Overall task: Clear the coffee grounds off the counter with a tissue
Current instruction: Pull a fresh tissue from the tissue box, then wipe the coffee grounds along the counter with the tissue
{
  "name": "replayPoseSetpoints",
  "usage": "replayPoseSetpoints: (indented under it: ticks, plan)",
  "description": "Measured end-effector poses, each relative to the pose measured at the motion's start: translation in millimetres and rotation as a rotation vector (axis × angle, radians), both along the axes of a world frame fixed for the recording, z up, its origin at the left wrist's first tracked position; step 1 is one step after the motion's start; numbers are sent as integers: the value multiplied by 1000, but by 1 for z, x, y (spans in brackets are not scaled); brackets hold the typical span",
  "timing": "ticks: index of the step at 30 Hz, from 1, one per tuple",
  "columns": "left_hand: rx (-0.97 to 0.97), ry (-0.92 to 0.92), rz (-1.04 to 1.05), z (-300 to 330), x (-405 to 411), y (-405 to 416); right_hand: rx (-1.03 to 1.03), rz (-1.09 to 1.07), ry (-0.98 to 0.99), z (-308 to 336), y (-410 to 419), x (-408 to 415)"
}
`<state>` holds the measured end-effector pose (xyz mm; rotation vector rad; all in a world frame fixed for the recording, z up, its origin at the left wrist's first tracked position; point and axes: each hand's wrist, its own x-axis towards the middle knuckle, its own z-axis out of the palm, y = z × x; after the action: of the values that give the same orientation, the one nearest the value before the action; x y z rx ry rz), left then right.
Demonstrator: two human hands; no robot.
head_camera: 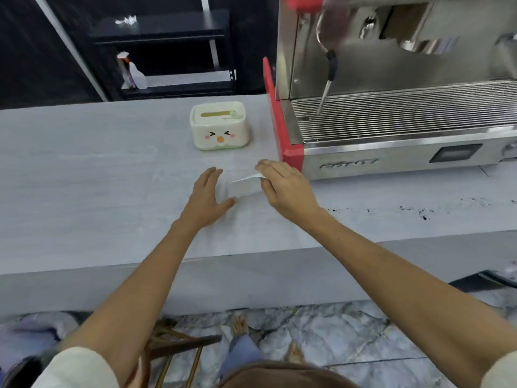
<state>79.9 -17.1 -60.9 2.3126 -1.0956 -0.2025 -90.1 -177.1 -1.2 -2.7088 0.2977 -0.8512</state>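
Note:
A white tissue [242, 184] lies on the pale grey counter [84, 177] between my two hands. My right hand [285, 186] pinches the tissue's right edge and lifts it into a fold. Flat on the counter at the tissue's left side rests my left hand [208, 197], fingers spread, touching the tissue's left edge. Dark coffee grounds [414, 210] are scattered on the counter to the right, in front of the espresso machine [391, 107], apart from both hands.
A cream tissue box [219, 126] with a cartoon face stands behind the hands, next to the machine's red side panel [275, 116]. The counter's front edge runs below my forearms. A dark shelf with a spray bottle [134, 74] stands behind the counter.

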Motion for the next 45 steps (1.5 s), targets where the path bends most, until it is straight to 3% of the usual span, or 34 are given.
replayPoseSetpoints:
  ticks: [10,24,32,40,45]
  plan:
    - [13,33,24,-5,-51,5,20,13,-57,6,-8,-52]
    - [0,48,9,-12,-42,14,108,95,86,-35,18,-17]
    - [-22,-12,22,-24,-27,10,81,122,195,-55,10,-40]
    - [-4,-115,35,-33,-35,4,42,92,324,-62,13,-71]
    - [-5,-124,57,-32,-38,2,-22,-71,284,-68,35,-65]
